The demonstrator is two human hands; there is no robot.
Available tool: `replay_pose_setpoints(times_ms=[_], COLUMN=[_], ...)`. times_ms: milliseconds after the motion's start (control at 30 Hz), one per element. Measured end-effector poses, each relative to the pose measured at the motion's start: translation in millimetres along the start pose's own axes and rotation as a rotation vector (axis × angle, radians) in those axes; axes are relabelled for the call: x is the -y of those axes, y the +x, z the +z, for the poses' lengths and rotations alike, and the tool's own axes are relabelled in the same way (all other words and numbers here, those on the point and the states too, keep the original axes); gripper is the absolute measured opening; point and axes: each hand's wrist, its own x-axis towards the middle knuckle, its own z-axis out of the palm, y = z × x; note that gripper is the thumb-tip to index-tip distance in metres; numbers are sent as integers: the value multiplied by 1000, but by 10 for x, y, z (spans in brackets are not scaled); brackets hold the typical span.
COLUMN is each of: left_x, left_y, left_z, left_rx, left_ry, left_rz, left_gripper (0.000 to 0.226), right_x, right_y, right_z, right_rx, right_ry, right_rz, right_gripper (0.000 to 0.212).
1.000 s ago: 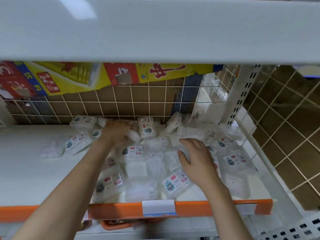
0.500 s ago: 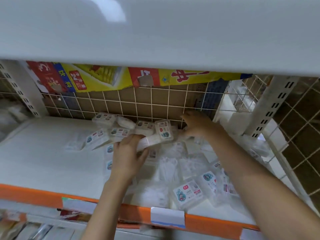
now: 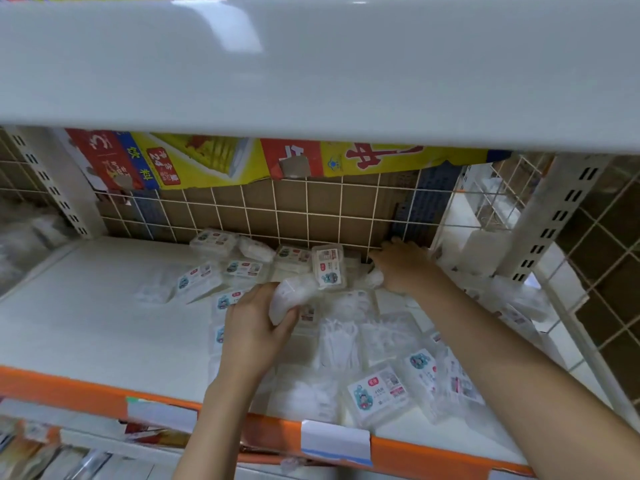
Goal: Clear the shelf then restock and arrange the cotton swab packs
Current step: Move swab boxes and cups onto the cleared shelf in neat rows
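Observation:
Several clear cotton swab packs lie scattered over the right half of the white shelf (image 3: 79,327). My left hand (image 3: 252,327) grips one white pack (image 3: 291,296) at the middle of the pile. My right hand (image 3: 405,265) reaches to the back of the shelf by the wire grid, its fingers curled round a white pack (image 3: 375,278) that is mostly hidden. One pack (image 3: 329,266) stands upright between my hands. A labelled pack (image 3: 379,394) lies near the front edge.
An upper shelf board (image 3: 311,64) hangs low over the work area. A wire grid back panel (image 3: 294,213) and a coloured carton (image 3: 207,161) close the rear. An orange price rail (image 3: 433,452) runs along the front. A slotted upright post (image 3: 550,216) stands at right.
My right hand went from the front of the pile to the back of the shelf. My left hand pulled back toward the middle with a pack in it. The view shifted right.

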Motion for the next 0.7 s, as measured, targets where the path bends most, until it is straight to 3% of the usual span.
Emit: replay_pose_setpoints(times_ms=[133, 233, 367, 467, 600, 700], left_x=[-7, 15, 106, 225, 548, 823], left_y=[-22, -48, -88, -105, -130, -93], left_z=[-41, -88, -167, -280, -567, -880], left_rx=[4, 5, 54, 62, 11, -6], left_ry=[-5, -36, -71, -103, -125, -255], left_rz=[-8, -51, -97, -123, -106, -83], left_gripper=[52, 28, 24, 24, 45, 17], right_x=[-50, 52, 505, 868, 1205, 1509], right_y=[-54, -276, -699, -888, -880, -768], right_z=[16, 4, 109, 192, 150, -18], right_rx=[-62, -224, -470, -517, -555, -629], right_ry=[292, 558, 847, 948, 1047, 1107], right_rz=[52, 85, 56, 147, 194, 233], right_gripper=[51, 57, 60, 63, 69, 68])
